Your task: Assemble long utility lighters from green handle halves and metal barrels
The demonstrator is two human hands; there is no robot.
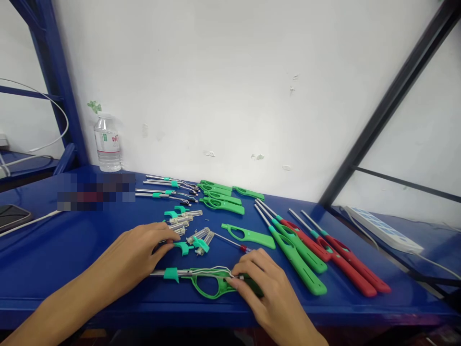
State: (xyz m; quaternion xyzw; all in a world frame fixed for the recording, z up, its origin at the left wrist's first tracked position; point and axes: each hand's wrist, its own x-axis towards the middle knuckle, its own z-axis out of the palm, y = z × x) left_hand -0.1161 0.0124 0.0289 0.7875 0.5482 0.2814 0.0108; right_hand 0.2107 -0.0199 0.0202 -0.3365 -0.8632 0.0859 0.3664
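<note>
At the near edge of the blue table lies a green gas lighter handle half, with a metal lighter tube, a teal collar and thin wires across it. My right hand covers its right end, thumb and fingers closed on the handle and the wires. My left hand is at the pile of clear fuel tanks and teal triggers. Its thumb and fingers are drawn together; whatever is between them is hidden. A screwdriver lies beyond my right hand.
More green handle halves and wired tubes lie at the back. Several whole green lighters and red lighters lie at right. A water bottle, a phone and a power strip are around the edges.
</note>
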